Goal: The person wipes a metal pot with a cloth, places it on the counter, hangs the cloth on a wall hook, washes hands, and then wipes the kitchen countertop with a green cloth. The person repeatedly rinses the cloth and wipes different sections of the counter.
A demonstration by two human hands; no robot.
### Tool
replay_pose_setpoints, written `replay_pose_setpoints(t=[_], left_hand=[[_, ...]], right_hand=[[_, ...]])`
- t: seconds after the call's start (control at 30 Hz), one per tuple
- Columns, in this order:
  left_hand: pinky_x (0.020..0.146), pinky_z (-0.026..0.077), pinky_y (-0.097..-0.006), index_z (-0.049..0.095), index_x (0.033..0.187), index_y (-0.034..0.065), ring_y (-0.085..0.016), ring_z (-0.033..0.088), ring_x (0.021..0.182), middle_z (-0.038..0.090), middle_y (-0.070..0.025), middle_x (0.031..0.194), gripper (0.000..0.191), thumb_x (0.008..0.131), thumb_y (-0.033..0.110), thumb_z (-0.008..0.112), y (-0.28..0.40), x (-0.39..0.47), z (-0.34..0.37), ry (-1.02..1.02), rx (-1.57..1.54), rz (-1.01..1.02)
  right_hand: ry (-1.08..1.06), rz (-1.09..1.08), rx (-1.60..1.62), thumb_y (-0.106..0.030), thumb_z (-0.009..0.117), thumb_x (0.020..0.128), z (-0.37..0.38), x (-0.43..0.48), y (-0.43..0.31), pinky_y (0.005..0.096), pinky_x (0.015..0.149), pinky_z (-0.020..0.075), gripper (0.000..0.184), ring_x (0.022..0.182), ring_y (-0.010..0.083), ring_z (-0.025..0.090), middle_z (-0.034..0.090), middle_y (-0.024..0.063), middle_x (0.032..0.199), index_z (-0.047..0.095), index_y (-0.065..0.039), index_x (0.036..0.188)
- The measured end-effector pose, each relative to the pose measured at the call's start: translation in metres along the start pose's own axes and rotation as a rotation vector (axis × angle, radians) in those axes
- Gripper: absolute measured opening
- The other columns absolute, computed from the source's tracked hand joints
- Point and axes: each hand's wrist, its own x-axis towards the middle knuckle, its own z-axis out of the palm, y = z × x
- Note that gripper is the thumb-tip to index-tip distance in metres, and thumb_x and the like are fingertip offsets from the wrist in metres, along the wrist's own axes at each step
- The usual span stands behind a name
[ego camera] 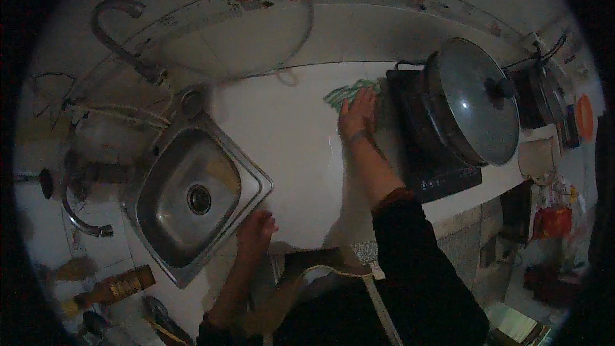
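My right hand (359, 110) presses a green-and-white striped cloth (347, 95) onto the white countertop (302, 154), its fingers spread over the cloth. This spot lies just left of a black induction cooker (451, 185). My left hand (258, 228) rests near the front corner of the stainless steel sink (230, 154), fingers loosely curled, with nothing seen in it. On the cooker stands a large pan (435, 110) with a glass lid (478, 101) that has a dark knob.
A curved faucet (115, 43) rises behind the sink; a second one (77, 216) is at the left. A brown bottle (120, 288) lies or stands lower left. Behind the pan on the right is a dark pot (543, 96). A hose (310, 24) hangs along the back wall.
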Motion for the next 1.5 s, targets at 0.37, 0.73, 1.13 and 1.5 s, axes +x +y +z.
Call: replay_pose_setpoints(t=[0.37, 0.73, 1.13, 1.5], left_hand=[[0.079, 0.053, -0.0319, 0.061, 0.109, -0.0014, -0.016, 0.063, 0.084, 0.064, -0.0077, 0.094, 0.026, 0.094, 0.020, 0.061, -0.020, -0.031, -0.020, 0.100, -0.169, -0.255], [0.080, 0.052, -0.0300, 0.063, 0.106, 0.0010, -0.016, 0.064, 0.086, 0.065, -0.0086, 0.095, 0.019, 0.091, 0.013, 0.062, -0.013, -0.029, -0.037, 0.087, -0.153, -0.147], [0.079, 0.051, -0.0344, 0.062, 0.104, 0.0028, -0.025, 0.064, 0.087, 0.065, -0.0143, 0.092, 0.024, 0.092, 0.024, 0.061, -0.040, -0.059, -0.031, 0.141, 0.019, -0.223], [0.079, 0.051, -0.0382, 0.062, 0.105, 0.0024, -0.029, 0.064, 0.087, 0.065, -0.0161, 0.094, 0.020, 0.094, 0.018, 0.056, -0.038, -0.064, -0.016, 0.191, 0.096, -0.146]], right_hand=[[-0.237, 0.121, -0.326, -0.042, 0.035, 0.097, 0.043, 0.092, -0.057, 0.0450, 0.115, 0.0176, 0.060, 0.138, 0.0349, 0.030, 0.038, 0.0210, 0.146, 0.049, 0.004, 0.134], [-0.126, -0.368, 0.156, -0.023, 0.049, 0.089, 0.061, -0.013, -0.213, 0.0440, 0.113, 0.0244, 0.048, 0.135, 0.0362, 0.031, 0.040, 0.0226, 0.140, 0.048, 0.007, 0.127], [-0.378, -1.063, 0.457, -0.019, 0.049, 0.085, 0.076, 0.012, -0.271, 0.0496, 0.100, 0.0398, 0.043, 0.113, 0.0382, 0.052, 0.055, 0.0205, 0.123, 0.051, -0.001, 0.125], [-0.328, -1.431, 0.033, -0.026, 0.037, 0.091, 0.071, -0.022, -0.261, 0.0593, 0.114, 0.0125, 0.048, 0.139, 0.0244, 0.032, 0.041, 0.0056, 0.147, 0.048, -0.012, 0.136]])
